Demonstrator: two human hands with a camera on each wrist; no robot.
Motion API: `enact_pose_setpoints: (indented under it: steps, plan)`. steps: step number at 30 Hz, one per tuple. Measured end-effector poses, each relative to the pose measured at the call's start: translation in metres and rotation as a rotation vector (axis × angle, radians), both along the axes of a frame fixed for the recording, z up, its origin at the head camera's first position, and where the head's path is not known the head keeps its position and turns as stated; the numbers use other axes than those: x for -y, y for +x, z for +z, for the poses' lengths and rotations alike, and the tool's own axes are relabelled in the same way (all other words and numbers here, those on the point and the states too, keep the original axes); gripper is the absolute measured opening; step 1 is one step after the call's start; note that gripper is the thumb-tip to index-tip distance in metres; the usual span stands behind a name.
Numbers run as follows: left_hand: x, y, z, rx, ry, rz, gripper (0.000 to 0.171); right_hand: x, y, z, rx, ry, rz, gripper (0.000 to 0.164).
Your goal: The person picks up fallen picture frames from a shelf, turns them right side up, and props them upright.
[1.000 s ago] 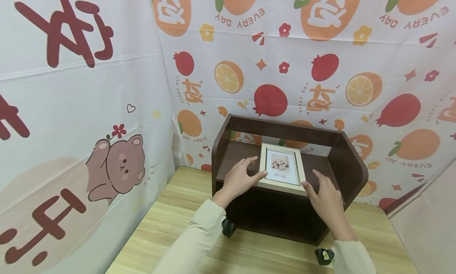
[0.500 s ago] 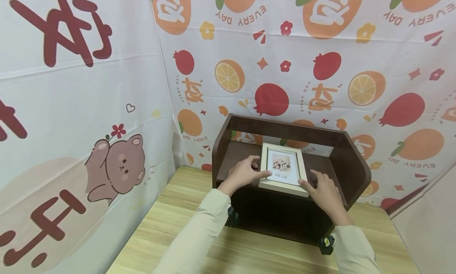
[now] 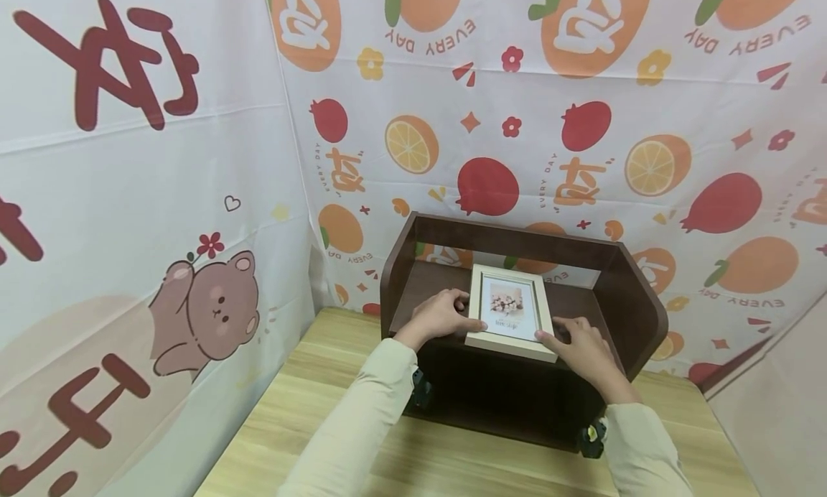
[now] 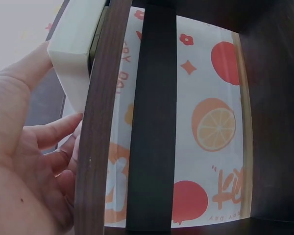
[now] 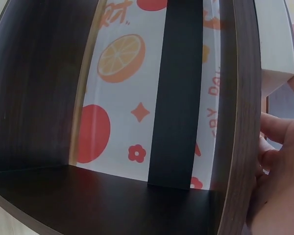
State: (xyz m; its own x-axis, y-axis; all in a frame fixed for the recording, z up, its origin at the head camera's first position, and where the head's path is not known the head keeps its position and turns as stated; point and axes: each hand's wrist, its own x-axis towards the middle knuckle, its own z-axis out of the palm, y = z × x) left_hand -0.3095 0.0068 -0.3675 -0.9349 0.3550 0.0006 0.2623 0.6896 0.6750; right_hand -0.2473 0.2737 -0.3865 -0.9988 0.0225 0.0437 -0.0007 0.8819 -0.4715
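One cream rectangular picture frame (image 3: 510, 312) lies face up on the upper board (image 3: 431, 281) of one dark brown wooden rack (image 3: 636, 314), its near end jutting past the board's front edge. It holds one white print (image 3: 506, 300) of a flower bunch.

Orientation: long axis runs front to back, away from the person, far end canted slightly left. The frame sits between the hands, one per long side, near its front corners; both touch it, neither clearly nearer.

Hands, two. Left hand (image 3: 441, 316) grips the left border: thumb on the face, other fingers bent beside the edge. Right hand (image 3: 583, 347) grips the right border, mirroring that. Cannot tell whether fingertips reach beneath the frame.

Below the board: one dark lower compartment (image 3: 491, 389); through its back, one dark crossbar (image 4: 152, 122) shows. Two pale sleeves, left (image 3: 362, 418) and right (image 3: 642, 439); two black wrist devices, left (image 3: 421, 391) and right (image 3: 591, 439), partly hidden.

Further out: one light wood-grain table (image 3: 304, 382) under the rack; one white fruit-print cloth (image 3: 446, 80) behind; one white cloth (image 3: 222, 149) at left bearing one brown bear (image 3: 216, 314); one pale panel (image 3: 788, 403) at right.
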Motion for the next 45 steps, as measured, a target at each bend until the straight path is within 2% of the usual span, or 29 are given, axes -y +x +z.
enact_pose_setpoints:
  steps: [11,18,26,30,35,45]
  plan:
    - [0.0,-0.002,0.0,0.062,0.014,-0.023,0.076,0.001,-0.003,-0.003,0.002,-0.066,0.005,0.079]
    - [0.002,-0.002,-0.006,0.115,0.157,-0.051,0.072,0.003,-0.002,-0.003,-0.006,-0.138,-0.023,0.073]
    - [0.008,-0.004,-0.009,0.192,0.299,-0.154,0.071,-0.001,-0.001,-0.004,-0.008,-0.195,-0.034,0.074]
    - [0.01,-0.003,-0.006,0.204,0.328,-0.166,0.071,-0.003,0.001,-0.002,0.032,-0.256,-0.028,0.08]
    - [0.01,-0.003,-0.006,0.208,0.365,-0.158,0.07,-0.004,0.002,-0.001,0.11,-0.314,-0.068,0.086]
    - [0.012,-0.002,-0.012,0.181,0.437,-0.149,0.071,-0.007,0.004,-0.002,0.092,-0.389,-0.033,0.079]
